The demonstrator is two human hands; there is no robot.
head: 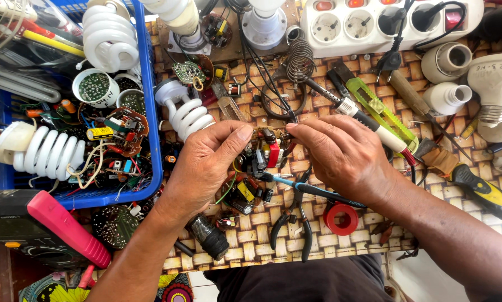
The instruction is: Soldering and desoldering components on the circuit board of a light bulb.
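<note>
Nearest to me, on the woven mat (329, 246), lie a pair of black-handled pliers (295, 223) and a red roll of tape (341, 218), just beside my right wrist. A black cylinder part (209, 237) lies under my left forearm.

My left hand (206, 165) and my right hand (340, 154) meet over the middle of the mat. Both are closed on one small circuit board (265, 154), which carries a red component and some dark ones. My left thumb and fingers pinch its left edge, and my right fingertips pinch its right edge. The board is held a little above the mat, between the two hands. A blue-handled tool (307, 187) lies under my right palm, with its tip pointing to the board; I cannot tell if my hand touches it.

Beyond my right hand, a soldering iron (368, 120) lies near a green utility knife (382, 112). At my left is a blue basket (153, 100) with spiral lamps (44, 154) and old boards inside. At the far edge lies a white power strip (390, 19).
</note>
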